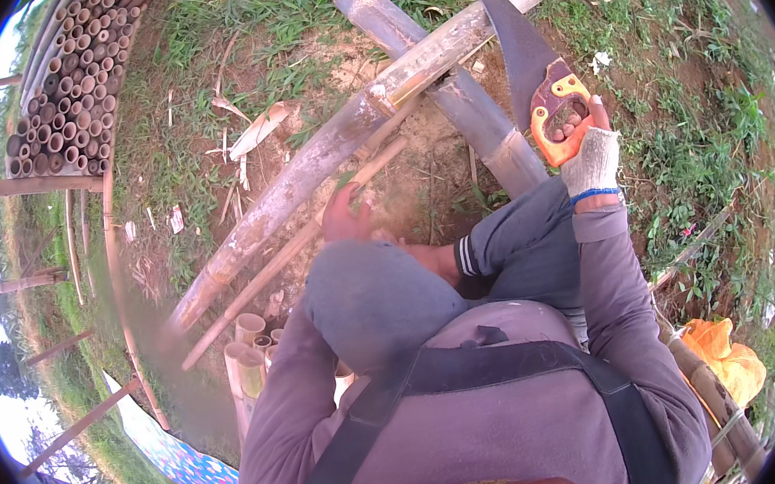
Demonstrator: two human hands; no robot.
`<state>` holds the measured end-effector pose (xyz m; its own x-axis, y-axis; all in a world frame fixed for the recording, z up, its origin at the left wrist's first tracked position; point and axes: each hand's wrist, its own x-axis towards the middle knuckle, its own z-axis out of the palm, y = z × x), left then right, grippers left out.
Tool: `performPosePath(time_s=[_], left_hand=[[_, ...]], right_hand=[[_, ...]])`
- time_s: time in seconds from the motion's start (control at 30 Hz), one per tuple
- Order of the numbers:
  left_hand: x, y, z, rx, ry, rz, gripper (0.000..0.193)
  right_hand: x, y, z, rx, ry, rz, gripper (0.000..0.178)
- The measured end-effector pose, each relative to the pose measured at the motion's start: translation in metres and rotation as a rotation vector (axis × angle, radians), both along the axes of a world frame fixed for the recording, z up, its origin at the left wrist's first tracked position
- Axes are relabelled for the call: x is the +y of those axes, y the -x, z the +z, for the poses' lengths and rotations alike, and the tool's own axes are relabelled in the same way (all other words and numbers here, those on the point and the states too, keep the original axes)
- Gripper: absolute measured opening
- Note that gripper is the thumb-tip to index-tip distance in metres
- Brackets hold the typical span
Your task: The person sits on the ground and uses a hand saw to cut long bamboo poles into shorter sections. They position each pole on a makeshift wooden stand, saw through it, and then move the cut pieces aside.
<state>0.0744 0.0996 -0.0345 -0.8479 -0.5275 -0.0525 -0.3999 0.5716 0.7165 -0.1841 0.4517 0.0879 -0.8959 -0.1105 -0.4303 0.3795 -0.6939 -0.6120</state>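
Note:
My right hand [589, 150], in a whitish knit glove with fingertips bare, is closed around the orange and dark red handle of a handsaw [518, 38]. Its broad dark blade points away from me, over a long bamboo pole [331, 145]. That pole slants from the lower left to the upper right, lying across a thicker bamboo length [486, 125]. Beside my bent left knee is my bare left hand [346, 216], slightly blurred, fingers apart and nothing seen in them. It is close to a thinner bamboo stick [266, 286] on the near side of the long pole.
Cut bamboo tubes [247, 353] stand by my left elbow. Many more are stacked on a rack [76, 104] at the far left. Dry husk scraps [260, 128] lie on the grassy soil. An orange bag [723, 359] sits at right, next to bamboo poles [714, 388].

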Motion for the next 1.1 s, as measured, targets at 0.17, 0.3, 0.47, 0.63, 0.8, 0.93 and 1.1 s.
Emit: performPosePath(time_s=[0.17,0.3,0.47,0.63,0.8,0.93,1.1], left_hand=[[-0.001,0.012,0.008,0.003,0.009,0.001,0.045],[-0.013,0.017,0.007,0.085,0.155,-0.081,0.046],[-0.045,0.038,0.028,0.118,0.640,-0.200,0.056],[-0.069,0.083,0.067,-0.025,0.839,-0.164,0.091],[-0.080,0.110,0.081,-0.527,0.449,-0.183,0.099],[-0.081,0.105,0.082,-0.498,0.462,-0.171,0.090],[-0.082,0.102,0.080,-0.488,0.446,-0.174,0.086]], right_hand=[[0.009,-0.004,0.004,-0.022,-0.084,-0.051,0.034],[0.000,-0.014,0.011,0.225,-0.415,-0.007,0.037],[-0.011,-0.073,0.006,1.109,-1.281,0.065,0.042],[-0.029,-0.098,0.004,1.164,-1.201,0.145,0.041],[-0.047,-0.112,-0.008,0.986,-1.001,0.234,0.050],[-0.058,-0.116,-0.005,1.036,-1.044,0.311,0.050],[-0.053,-0.118,-0.017,1.017,-1.021,0.366,0.050]])
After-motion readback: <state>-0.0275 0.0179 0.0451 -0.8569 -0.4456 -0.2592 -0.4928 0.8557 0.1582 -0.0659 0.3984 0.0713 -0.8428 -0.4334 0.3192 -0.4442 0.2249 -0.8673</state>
